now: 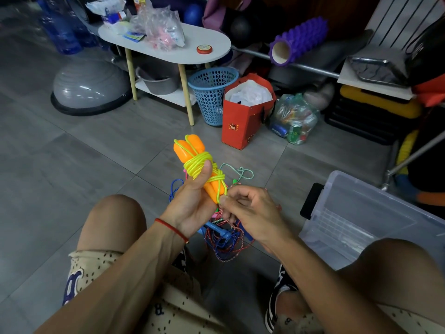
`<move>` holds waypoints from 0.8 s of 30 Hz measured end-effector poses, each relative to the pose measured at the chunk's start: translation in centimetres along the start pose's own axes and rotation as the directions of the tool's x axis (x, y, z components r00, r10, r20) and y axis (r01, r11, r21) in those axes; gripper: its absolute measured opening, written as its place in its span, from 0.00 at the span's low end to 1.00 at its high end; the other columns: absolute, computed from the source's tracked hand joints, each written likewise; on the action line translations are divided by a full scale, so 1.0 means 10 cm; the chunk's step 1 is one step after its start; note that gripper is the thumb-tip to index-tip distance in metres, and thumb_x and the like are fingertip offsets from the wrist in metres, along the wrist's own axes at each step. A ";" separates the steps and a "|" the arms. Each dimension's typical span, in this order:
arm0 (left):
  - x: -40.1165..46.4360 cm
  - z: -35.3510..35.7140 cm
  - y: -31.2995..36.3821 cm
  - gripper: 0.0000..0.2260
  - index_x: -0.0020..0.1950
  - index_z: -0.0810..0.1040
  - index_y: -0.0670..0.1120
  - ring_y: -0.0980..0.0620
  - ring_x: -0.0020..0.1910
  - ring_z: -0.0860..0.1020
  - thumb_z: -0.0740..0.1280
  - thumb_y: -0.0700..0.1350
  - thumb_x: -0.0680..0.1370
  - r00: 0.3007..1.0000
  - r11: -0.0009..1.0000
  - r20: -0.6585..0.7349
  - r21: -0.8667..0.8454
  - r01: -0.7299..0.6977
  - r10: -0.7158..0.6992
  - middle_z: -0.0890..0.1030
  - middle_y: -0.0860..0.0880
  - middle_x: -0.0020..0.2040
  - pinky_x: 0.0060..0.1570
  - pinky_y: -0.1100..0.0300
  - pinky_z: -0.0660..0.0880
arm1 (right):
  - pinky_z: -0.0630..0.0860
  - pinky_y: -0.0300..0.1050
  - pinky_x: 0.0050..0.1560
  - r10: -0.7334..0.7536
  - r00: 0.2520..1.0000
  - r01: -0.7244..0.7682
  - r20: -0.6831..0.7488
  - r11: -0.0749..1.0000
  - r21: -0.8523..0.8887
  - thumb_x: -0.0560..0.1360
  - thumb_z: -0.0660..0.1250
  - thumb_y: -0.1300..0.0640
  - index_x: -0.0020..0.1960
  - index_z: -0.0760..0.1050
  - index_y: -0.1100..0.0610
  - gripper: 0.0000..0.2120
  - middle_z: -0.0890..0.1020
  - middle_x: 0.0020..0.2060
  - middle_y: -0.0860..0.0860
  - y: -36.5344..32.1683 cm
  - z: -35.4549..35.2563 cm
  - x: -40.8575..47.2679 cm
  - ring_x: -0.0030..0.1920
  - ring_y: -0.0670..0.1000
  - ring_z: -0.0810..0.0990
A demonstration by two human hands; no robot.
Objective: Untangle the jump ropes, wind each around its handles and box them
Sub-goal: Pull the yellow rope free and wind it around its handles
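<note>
Orange handles [190, 150], neon yellow-green rope [198, 162]. Blue handles [218, 232], red-white twisted cord [228, 251], teal-white cord [242, 172]. Red wrist string [171, 229]. Beige speckled shorts [96, 261]. Blue mesh basket [212, 92], red bag [243, 121], purple roller [298, 41], grey floor [72, 153].

Orange handles [190, 150] wound in yellow-green rope [199, 162], tangled ropes [226, 237] on floor

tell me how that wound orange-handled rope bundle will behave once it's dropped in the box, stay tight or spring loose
The yellow-green cord looks smooth and springy, so its coils may loosen unless the end is tucked. The right hand pinches that end at the orange handles, while the left hand grips the bundle. The handles look like hard, light plastic, probably unharmed by dropping.
</note>
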State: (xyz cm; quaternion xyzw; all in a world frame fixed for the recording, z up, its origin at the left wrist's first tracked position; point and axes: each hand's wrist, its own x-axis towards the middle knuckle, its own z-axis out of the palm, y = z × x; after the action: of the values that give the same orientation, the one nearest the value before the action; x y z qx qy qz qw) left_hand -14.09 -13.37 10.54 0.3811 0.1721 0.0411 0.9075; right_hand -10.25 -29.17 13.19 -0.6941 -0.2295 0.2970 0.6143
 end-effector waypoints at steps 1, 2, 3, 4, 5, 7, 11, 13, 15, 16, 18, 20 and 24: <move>-0.01 0.01 -0.01 0.22 0.65 0.65 0.49 0.42 0.49 0.70 0.71 0.55 0.79 1.000 1.000 -0.002 -0.013 0.009 -0.009 0.67 0.42 0.53 0.52 0.40 0.69 | 0.78 0.45 0.39 0.000 1.000 0.000 -0.023 1.000 -0.019 0.79 0.70 0.60 0.43 0.80 0.64 0.08 0.82 0.31 0.54 0.00 0.02 0.00 0.32 0.49 0.79; -0.01 0.01 -0.02 0.22 0.65 0.65 0.49 0.43 0.49 0.71 0.70 0.55 0.79 1.000 1.000 -0.015 -0.025 0.013 -0.014 0.68 0.42 0.51 0.53 0.39 0.68 | 0.79 0.44 0.38 0.004 0.999 -0.006 -0.045 0.999 -0.034 0.78 0.70 0.60 0.43 0.80 0.63 0.08 0.83 0.31 0.54 0.00 0.02 0.00 0.32 0.48 0.79; -0.02 0.02 -0.03 0.21 0.64 0.67 0.48 0.43 0.48 0.72 0.70 0.55 0.79 1.000 0.999 -0.024 -0.037 0.014 -0.015 0.69 0.42 0.49 0.52 0.41 0.69 | 0.79 0.42 0.38 0.006 0.998 -0.009 -0.063 0.999 -0.045 0.78 0.71 0.60 0.43 0.81 0.63 0.07 0.83 0.31 0.53 0.00 0.02 0.00 0.31 0.46 0.80; -0.03 0.03 -0.02 0.18 0.61 0.70 0.46 0.45 0.46 0.72 0.70 0.55 0.79 1.000 0.999 -0.018 -0.050 0.010 -0.011 0.70 0.44 0.48 0.50 0.43 0.70 | 0.79 0.41 0.38 0.000 0.997 -0.005 -0.079 0.998 -0.055 0.78 0.71 0.60 0.44 0.81 0.63 0.06 0.83 0.31 0.53 0.00 0.00 0.01 0.31 0.46 0.81; -0.03 0.04 -0.01 0.15 0.56 0.72 0.45 0.47 0.45 0.72 0.68 0.54 0.79 1.000 0.998 -0.004 -0.062 0.009 -0.009 0.70 0.45 0.48 0.49 0.45 0.70 | 0.79 0.40 0.38 -0.016 0.995 0.008 -0.095 0.997 -0.079 0.78 0.71 0.60 0.45 0.82 0.62 0.05 0.84 0.31 0.52 0.00 -0.03 0.03 0.31 0.45 0.82; -0.04 0.07 0.02 0.10 0.51 0.73 0.48 0.48 0.46 0.72 0.66 0.54 0.80 0.999 0.996 0.031 -0.079 0.027 -0.024 0.71 0.47 0.47 0.53 0.45 0.68 | 0.81 0.42 0.39 -0.069 0.990 0.049 -0.121 0.985 -0.166 0.77 0.72 0.59 0.46 0.83 0.59 0.03 0.85 0.32 0.50 0.01 -0.08 0.06 0.33 0.46 0.84; -0.09 0.12 0.03 0.17 0.62 0.69 0.48 0.49 0.46 0.73 0.67 0.55 0.79 0.995 0.995 0.048 -0.057 0.088 -0.085 0.73 0.48 0.46 0.55 0.48 0.69 | 0.83 0.46 0.43 -0.156 0.976 0.124 -0.151 0.972 -0.201 0.76 0.73 0.62 0.45 0.85 0.57 0.02 0.86 0.34 0.50 0.06 -0.08 0.08 0.36 0.48 0.85; -0.11 0.12 0.02 0.19 0.64 0.67 0.48 0.50 0.46 0.74 0.67 0.56 0.78 0.995 0.996 0.059 -0.035 0.079 -0.077 0.74 0.49 0.45 0.49 0.52 0.74 | 0.83 0.46 0.44 -0.170 0.972 0.138 -0.164 0.973 -0.187 0.75 0.73 0.62 0.44 0.85 0.57 0.03 0.86 0.34 0.50 0.07 -0.09 0.09 0.37 0.49 0.86; -0.12 0.14 0.02 0.20 0.63 0.68 0.48 0.50 0.46 0.75 0.67 0.57 0.78 0.994 0.995 0.073 -0.050 0.084 -0.080 0.74 0.49 0.47 0.46 0.54 0.75 | 0.82 0.46 0.42 -0.184 0.961 0.151 -0.206 0.974 -0.167 0.76 0.73 0.62 0.44 0.85 0.55 0.04 0.86 0.34 0.51 0.07 -0.06 0.11 0.36 0.50 0.86; -0.13 0.16 0.02 0.19 0.62 0.69 0.48 0.48 0.49 0.76 0.66 0.58 0.78 0.992 0.993 0.098 -0.076 0.093 -0.085 0.73 0.48 0.50 0.48 0.53 0.74 | 0.82 0.46 0.41 -0.191 0.954 0.158 -0.232 0.975 -0.155 0.76 0.73 0.62 0.45 0.85 0.55 0.04 0.86 0.35 0.52 0.07 -0.04 0.12 0.36 0.50 0.86; -0.16 0.19 0.01 0.18 0.58 0.71 0.47 0.41 0.59 0.74 0.65 0.59 0.79 0.981 0.984 0.158 -0.117 0.133 -0.114 0.74 0.44 0.54 0.54 0.47 0.74 | 0.82 0.44 0.37 -0.203 0.944 0.173 -0.259 0.976 -0.134 0.76 0.73 0.62 0.47 0.85 0.57 0.03 0.85 0.38 0.53 0.06 -0.01 0.12 0.37 0.51 0.85; -0.17 0.19 0.01 0.18 0.59 0.71 0.47 0.39 0.65 0.72 0.63 0.60 0.79 0.971 0.980 0.189 -0.109 0.165 -0.143 0.76 0.41 0.58 0.55 0.45 0.75 | 0.83 0.50 0.36 -0.222 0.941 0.196 -0.254 0.973 -0.126 0.76 0.73 0.61 0.47 0.85 0.57 0.02 0.85 0.39 0.53 0.06 0.00 0.12 0.37 0.53 0.85; -0.16 0.17 0.05 0.18 0.62 0.70 0.47 0.41 0.61 0.75 0.63 0.59 0.80 0.965 0.979 0.192 -0.062 0.192 -0.177 0.71 0.40 0.65 0.48 0.48 0.75 | 0.81 0.43 0.37 -0.285 0.919 0.234 -0.271 0.950 -0.205 0.75 0.74 0.64 0.45 0.85 0.58 0.03 0.84 0.41 0.52 0.02 -0.08 0.15 0.36 0.47 0.83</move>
State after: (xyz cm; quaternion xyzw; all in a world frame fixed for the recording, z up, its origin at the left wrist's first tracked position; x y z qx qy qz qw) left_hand -14.97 -14.55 12.44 0.3288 0.1198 -0.0721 0.9340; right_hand -8.60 -28.73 12.88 -0.7434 -0.2488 0.0844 0.6150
